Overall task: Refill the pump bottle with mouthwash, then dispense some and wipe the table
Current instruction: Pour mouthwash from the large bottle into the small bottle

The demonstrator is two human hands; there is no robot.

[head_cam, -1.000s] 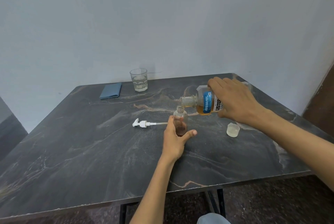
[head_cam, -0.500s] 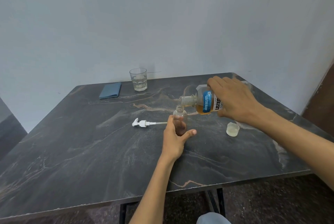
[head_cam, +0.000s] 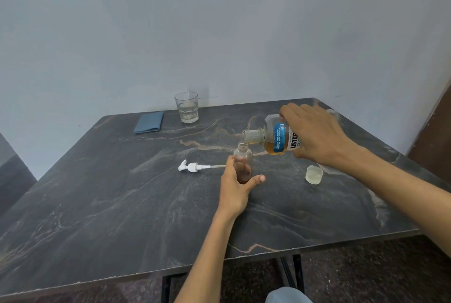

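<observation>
Amber mouthwash bottle, gripped by right hand, tilts over the small pump bottle that left hand fingers grasp mid-worktop.

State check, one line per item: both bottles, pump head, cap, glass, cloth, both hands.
Pump bottle: upright, uncapped, partly filled with amber liquid.
Mouthwash bottle: tipped sideways, uncapped, mouth above the pump bottle.
Pump head: removed, lying on the table.
Cap: off, open side up.
Glass: upright, some water inside.
Blue cloth: folded flat.
Left hand: grips pump bottle.
Right hand: grips mouthwash bottle.
</observation>
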